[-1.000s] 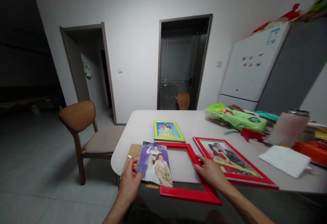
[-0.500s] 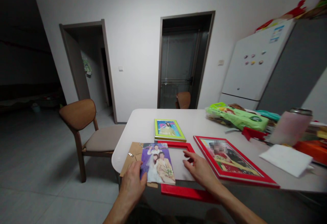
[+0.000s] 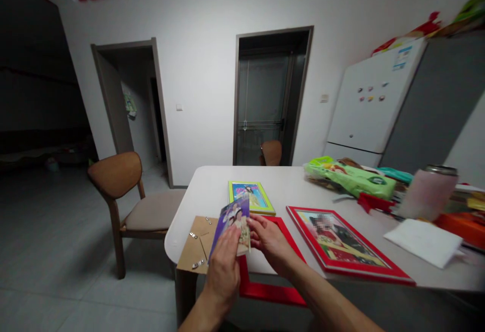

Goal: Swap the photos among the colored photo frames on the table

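Note:
Between my two hands a purple-backed photo [image 3: 227, 224] is held up and tilted. My left hand [image 3: 223, 264] is closed on its lower part, thumb across the front. At the photo's right edge, my right hand [image 3: 267, 241] pinches with thumb and fingers. Beneath and to the left lies a brown backing board [image 3: 193, 243] with metal clips. An empty red picture frame [image 3: 271, 291] rests under my hands, overhanging the table's front edge. Just behind the photo is a yellow-green framed picture [image 3: 261, 198]. A larger red framed picture [image 3: 341, 246] lies to the right.
The white table [image 3: 212, 180] also carries a green plastic packet [image 3: 364, 180], a pink jar [image 3: 430, 193], a folded white paper [image 3: 422, 241] and an orange item [image 3: 462, 231] on the right. A wooden chair [image 3: 115, 175] stands at left. Behind is a white fridge [image 3: 364, 114].
The photo has been lifted off the backing board and tilted, moving right. My right hand has come left to the photo's edge. More of the board with its clips now shows.

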Motion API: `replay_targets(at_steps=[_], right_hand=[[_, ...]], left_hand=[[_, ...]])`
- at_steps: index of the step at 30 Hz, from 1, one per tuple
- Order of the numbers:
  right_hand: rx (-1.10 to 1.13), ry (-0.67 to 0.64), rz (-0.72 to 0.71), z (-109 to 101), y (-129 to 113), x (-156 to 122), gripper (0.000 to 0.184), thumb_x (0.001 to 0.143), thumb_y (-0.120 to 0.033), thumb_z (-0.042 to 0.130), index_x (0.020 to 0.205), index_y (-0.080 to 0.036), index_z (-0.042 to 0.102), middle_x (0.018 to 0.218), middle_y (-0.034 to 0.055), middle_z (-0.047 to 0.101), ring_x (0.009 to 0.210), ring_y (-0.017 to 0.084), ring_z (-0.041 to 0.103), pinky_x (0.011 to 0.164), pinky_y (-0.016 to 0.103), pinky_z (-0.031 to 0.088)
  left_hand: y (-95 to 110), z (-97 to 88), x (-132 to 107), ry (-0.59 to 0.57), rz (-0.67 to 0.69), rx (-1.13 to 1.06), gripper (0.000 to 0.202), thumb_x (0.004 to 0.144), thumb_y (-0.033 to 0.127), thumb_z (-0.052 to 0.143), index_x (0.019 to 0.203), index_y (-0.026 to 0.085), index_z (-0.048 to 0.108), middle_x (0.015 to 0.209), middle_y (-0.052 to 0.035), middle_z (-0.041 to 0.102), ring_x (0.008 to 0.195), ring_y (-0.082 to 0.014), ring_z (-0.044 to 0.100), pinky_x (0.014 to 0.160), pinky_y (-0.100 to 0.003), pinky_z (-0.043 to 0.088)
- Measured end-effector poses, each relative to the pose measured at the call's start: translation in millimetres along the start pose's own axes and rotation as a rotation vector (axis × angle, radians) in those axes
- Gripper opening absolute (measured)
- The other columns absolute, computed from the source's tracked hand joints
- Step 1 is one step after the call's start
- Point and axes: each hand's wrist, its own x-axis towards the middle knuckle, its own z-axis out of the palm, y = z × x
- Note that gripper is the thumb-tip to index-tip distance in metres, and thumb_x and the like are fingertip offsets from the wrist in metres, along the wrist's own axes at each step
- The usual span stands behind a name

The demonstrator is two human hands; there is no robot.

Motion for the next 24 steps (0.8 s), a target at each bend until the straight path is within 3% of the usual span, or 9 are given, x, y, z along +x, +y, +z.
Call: replay_targets(at_steps=[3,5,8,11,15,19,24], right_hand=[[-0.06,0.094,0.05,-6,5,-5,0.037,0.072,-0.04,0.047,0.099,-0.016,0.05,0.09,0.0086,0.06,0.063,0.01,0.057,0.053,0.021,0.044],[-0.101,0.136,0.126,-15,18,-6,0.039,0.073,-0.042,0.043,0.103,-0.017,0.048,0.097,0.0106,0.059,0.07,0.013,0.059,0.057,0.023,0.046],[-0.128,0.157,0.082,-34,32,-5,0.039,0.075,-0.037,0.037,0.105,-0.016,0.047,0.095,0.011,0.061,0.073,0.016,0.061,0.059,0.026,0.047],[-0.352,0.225,-0.041,-58,27,-3,0.039,0.073,-0.027,0.032,0.106,-0.015,0.049,0.089,0.0097,0.065,0.072,0.018,0.062,0.055,0.026,0.047],[-0.7,0.232,-0.017,-89,13,-1,0.042,0.07,-0.017,0.03,0.103,-0.013,0.054,0.073,0.0087,0.067,0.065,0.02,0.063,0.053,0.027,0.046],[-0.622,0.221,0.067,-102,17,3,0.044,0.067,-0.015,0.031,0.102,-0.012,0.055,0.069,0.0078,0.068,0.061,0.019,0.062,0.054,0.027,0.046],[-0.638,0.261,0.081,-104,33,18,0.041,0.066,-0.017,0.032,0.099,-0.009,0.057,0.074,0.0085,0.068,0.068,0.018,0.062,0.055,0.023,0.045]], left_hand=[[18,4.5,10,0.176,-0.135,-0.249,0.038,0.077,0.015,0.035,0.113,0.017,0.048,0.114,-0.0059,0.053,0.107,-0.0191,0.046,0.094,-0.033,0.032],[29,11.5,13,0.231,-0.267,-0.467,0.034,0.078,0.021,0.037,0.11,0.016,0.05,0.108,-0.0064,0.057,0.101,-0.0202,0.05,0.089,-0.032,0.037],[33,23.8,12,0.209,-0.38,-0.745,0.036,0.076,0.024,0.041,0.109,0.013,0.049,0.105,-0.0076,0.059,0.098,-0.0207,0.053,0.086,-0.031,0.04],[21,29.6,8,0.16,-0.448,-0.825,0.045,0.069,0.018,0.047,0.114,0.012,0.044,0.111,-0.01,0.055,0.102,-0.02,0.05,0.087,-0.029,0.039],[6,24.5,-2,0.024,-0.506,-0.614,0.051,0.065,0.013,0.049,0.115,0.011,0.043,0.118,-0.0124,0.049,0.108,-0.0203,0.045,0.092,-0.03,0.035],[8,20.2,-15,-0.178,-0.407,-0.196,0.049,0.065,0.015,0.049,0.114,0.013,0.046,0.119,-0.0096,0.048,0.111,-0.021,0.041,0.097,-0.034,0.028],[10,24.1,-23,-0.307,-0.29,0.016,0.052,0.066,0.014,0.046,0.117,0.005,0.041,0.123,-0.0138,0.043,0.114,-0.0206,0.038,0.098,-0.031,0.028]])
